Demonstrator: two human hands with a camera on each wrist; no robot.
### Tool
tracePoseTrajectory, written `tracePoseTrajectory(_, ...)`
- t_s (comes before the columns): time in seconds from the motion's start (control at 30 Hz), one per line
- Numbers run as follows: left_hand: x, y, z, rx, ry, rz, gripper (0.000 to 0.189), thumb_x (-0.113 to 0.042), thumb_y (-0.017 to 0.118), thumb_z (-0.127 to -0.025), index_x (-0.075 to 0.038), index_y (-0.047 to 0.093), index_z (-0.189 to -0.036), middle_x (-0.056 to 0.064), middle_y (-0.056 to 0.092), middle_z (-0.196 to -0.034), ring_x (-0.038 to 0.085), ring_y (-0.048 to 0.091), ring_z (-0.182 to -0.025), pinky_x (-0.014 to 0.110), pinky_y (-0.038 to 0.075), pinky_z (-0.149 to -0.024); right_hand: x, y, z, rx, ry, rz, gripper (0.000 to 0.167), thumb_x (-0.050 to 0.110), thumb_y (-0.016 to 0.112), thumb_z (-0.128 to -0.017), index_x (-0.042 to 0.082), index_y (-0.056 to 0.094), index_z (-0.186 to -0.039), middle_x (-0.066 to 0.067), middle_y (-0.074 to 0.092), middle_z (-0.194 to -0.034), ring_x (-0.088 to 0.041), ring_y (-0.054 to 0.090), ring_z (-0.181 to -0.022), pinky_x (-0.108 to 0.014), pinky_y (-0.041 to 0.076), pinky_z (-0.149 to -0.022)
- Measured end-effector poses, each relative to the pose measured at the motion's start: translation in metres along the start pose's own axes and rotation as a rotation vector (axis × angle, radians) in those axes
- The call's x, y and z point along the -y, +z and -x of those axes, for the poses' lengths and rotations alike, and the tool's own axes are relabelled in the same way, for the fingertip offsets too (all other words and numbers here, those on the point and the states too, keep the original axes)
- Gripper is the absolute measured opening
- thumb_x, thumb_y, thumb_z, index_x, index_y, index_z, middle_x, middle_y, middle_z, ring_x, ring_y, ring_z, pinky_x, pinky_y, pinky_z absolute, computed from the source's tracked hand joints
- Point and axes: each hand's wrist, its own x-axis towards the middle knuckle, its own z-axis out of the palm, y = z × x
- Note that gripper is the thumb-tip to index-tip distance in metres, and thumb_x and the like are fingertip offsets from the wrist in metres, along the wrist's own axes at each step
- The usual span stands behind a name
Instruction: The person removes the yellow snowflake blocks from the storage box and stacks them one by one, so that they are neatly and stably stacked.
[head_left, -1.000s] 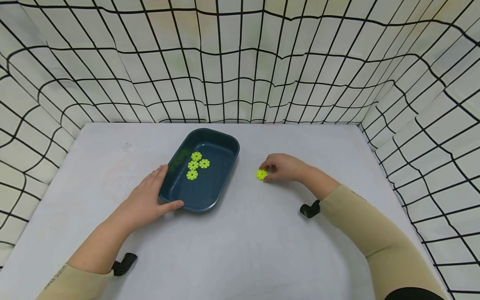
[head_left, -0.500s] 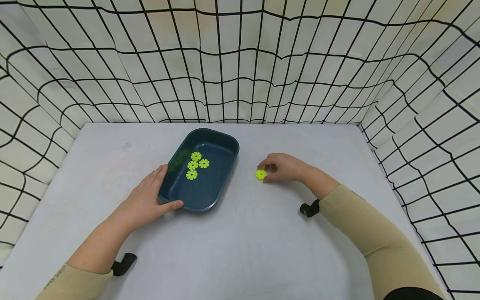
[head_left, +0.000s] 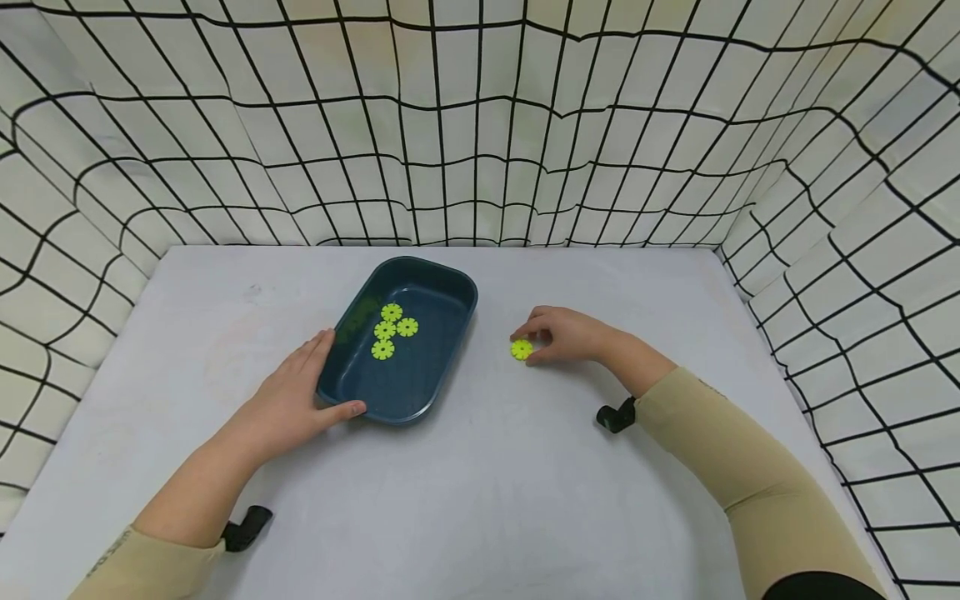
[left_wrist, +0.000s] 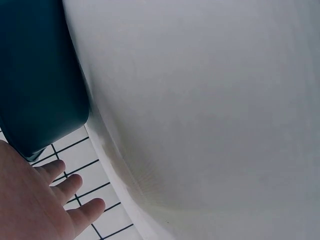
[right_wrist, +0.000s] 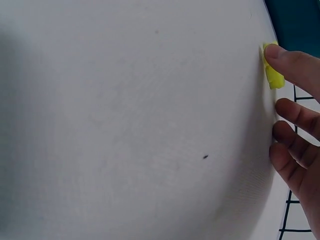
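Observation:
In the head view my right hand [head_left: 573, 335] is low over the white table, thumb and index finger pinching a small yellow-green notched disc [head_left: 521, 350] at its edges. The right wrist view has a fingertip [right_wrist: 274, 52] overlapping this yellow disc [right_wrist: 274, 79], with three other fingers apart from it. My left hand [head_left: 285, 410] lies along the left side of a dark blue tray [head_left: 420, 412], fingers straight and thumb on the near corner. Several matching discs [head_left: 384, 330] lie flat inside the tray, grouped left of its middle.
Black wire grid [head_left: 480, 133] over white sheeting walls off the back and sides of the white table [head_left: 480, 508]. A black wrist-worn device [head_left: 617, 415] hangs under the right forearm, another black device [head_left: 249, 528] beside the left one.
The right index finger has stretched slightly farther over the disc's far edge. The tray, the discs in it and the left hand have stayed in place.

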Motion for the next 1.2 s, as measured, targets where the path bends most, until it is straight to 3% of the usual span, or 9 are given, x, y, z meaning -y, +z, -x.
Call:
tracePoseTrajectory(0.77,0.002,0.001,0.000,0.007,-0.004,0.007,0.122,-0.071,0.065,-0.081,-0.003,0.000,-0.159,0.026,0.011,-0.162,0.047,0.013,-0.147,0.067,0.020,-0.112,0.003,-0.008,0.000,-0.004,0.038,-0.092,0.042,0.026,0.080,-0.086,0.021,0.070,-0.126,0.002,0.062,-0.105,-0.016,0.055,-0.091,-0.031,0.049,-0.080)
tracePoseTrajectory(1.2,0.003,0.001,0.000,0.011,-0.002,0.009,0.122,-0.073,0.063,-0.081,-0.004,-0.001,-0.159,0.024,0.009,-0.163,0.047,0.013,-0.147,0.068,0.021,-0.112,0.027,-0.033,-0.023,-0.075,-0.025,-0.228,0.040,0.026,0.078,-0.087,0.015,0.070,-0.125,-0.008,0.066,-0.116,-0.017,0.059,-0.096,-0.034,0.052,-0.081)
